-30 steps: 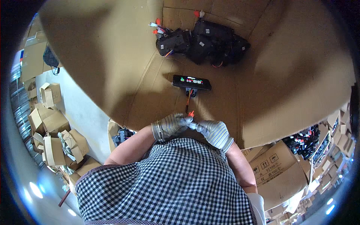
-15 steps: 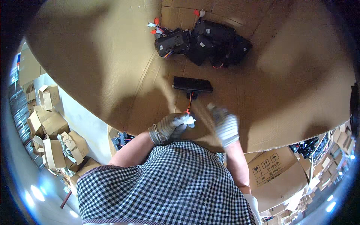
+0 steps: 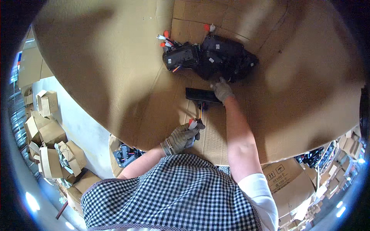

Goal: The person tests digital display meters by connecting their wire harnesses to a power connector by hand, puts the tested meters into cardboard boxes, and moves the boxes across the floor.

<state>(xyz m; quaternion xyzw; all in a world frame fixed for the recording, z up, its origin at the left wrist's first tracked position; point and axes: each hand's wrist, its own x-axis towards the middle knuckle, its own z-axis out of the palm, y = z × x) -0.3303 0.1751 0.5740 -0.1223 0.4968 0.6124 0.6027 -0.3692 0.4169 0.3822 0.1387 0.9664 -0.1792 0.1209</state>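
A flat black rectangular module [image 3: 203, 94] lies on the cardboard-covered bench [image 3: 115, 77], a little above the middle of the view. A thin bundle of red and orange wires [image 3: 201, 111] runs from its near edge toward six o'clock and ends in a white and red connector [image 3: 192, 123].

The left hand [image 3: 182, 138], in a grey knit glove, is closed around that connector, with the fingers [image 3: 189, 133] pinching it just off the cardboard. The right hand [image 3: 222, 91], gloved the same way, is stretched out to the module's three o'clock end; its fingers [image 3: 221, 82] are partly spread and rest at the module's corner, right against the pile beyond. Whether they grip anything cannot be told.

At twelve o'clock from the module sits a pile of similar black modules [image 3: 216, 57], tangled together, with red and white connector ends [image 3: 166, 38] sticking out at its ten o'clock side.

Toward six o'clock the person's black-and-white checked apron [image 3: 169, 196] fills the lower view. At eight o'clock, on the floor below the bench edge, lie many open cardboard boxes [image 3: 48, 134], and one box [image 3: 125, 154] just under the edge holds more dark parts. At four o'clock stands a printed cardboard carton [image 3: 293, 181].
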